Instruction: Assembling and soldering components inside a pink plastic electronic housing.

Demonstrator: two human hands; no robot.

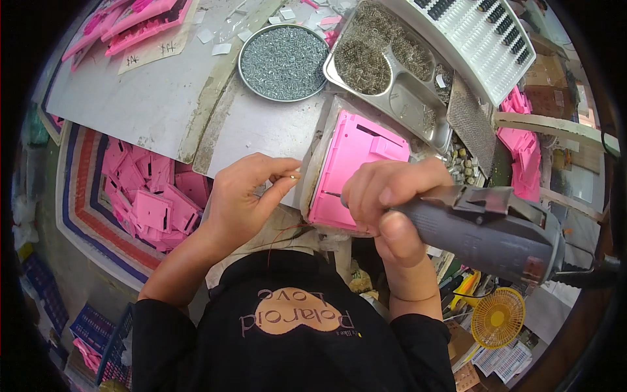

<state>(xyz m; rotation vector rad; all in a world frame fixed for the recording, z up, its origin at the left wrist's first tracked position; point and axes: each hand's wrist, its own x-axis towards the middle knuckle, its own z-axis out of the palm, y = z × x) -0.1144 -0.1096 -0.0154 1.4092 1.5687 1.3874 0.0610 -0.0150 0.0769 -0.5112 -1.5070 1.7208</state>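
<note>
My right hand (395, 196) is wrapped round a grey electric screwdriver (483, 228), whose body runs off to the right. Its thin dark bit points left over a pink plastic panel (359, 147); whether the tip touches the panel I cannot tell. The panel lies in a shallow holder with a worn, taped rim (312, 157). Just left of it, my left hand (241, 196) pinches a small brass-coloured metal piece (294, 175) between thumb and forefinger. The piece is too small for its exact kind to show.
A round metal dish (283, 63) holds many small silvery screws. Beside it, a compartmented steel tray (392, 81) contains small springs. Pink parts fill a striped sack (78, 189) at left. A white rack (480, 39) with black pieces stands far right, above a yellow fan (498, 318).
</note>
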